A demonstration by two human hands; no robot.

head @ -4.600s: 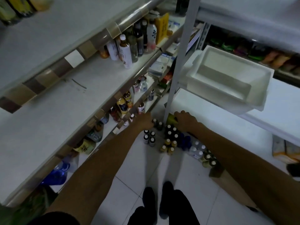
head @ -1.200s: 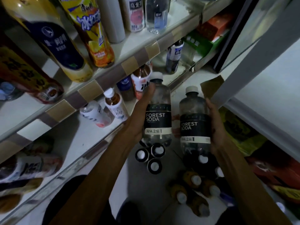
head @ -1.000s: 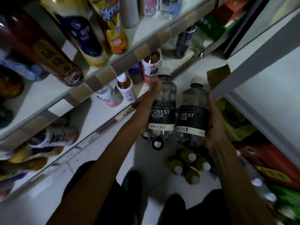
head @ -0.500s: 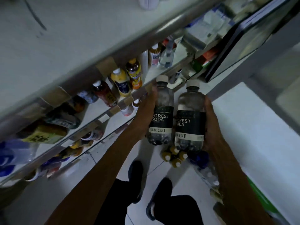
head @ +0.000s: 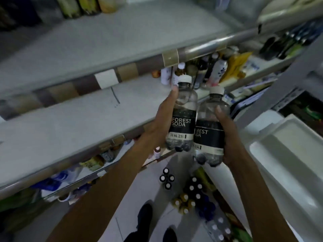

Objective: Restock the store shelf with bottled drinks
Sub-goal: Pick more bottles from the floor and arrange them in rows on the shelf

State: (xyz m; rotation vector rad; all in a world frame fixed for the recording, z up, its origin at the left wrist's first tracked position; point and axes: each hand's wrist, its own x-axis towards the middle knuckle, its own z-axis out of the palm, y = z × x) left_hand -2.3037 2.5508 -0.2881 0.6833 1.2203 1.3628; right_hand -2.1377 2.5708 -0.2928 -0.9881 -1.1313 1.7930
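I read the left hand (head: 162, 124) and right hand (head: 229, 137) as bare, forearms (head: 104, 189) uncovered; dark trousers (head: 132, 239), dark round-toed shoes (head: 145, 215).

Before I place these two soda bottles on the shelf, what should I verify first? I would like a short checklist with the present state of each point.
1. Grip of the left hand on the left soda bottle: ok, hand curled round it.
2. Grip of the right hand on the right soda bottle: ok, thumb across the front.
3. White caps on both bottles: ok.
4. Bottles held caps up: ok.
5. Bare space on the middle shelf: ok, a wide free part left of the hands.
6. Headroom under the upper shelf: cannot tell.
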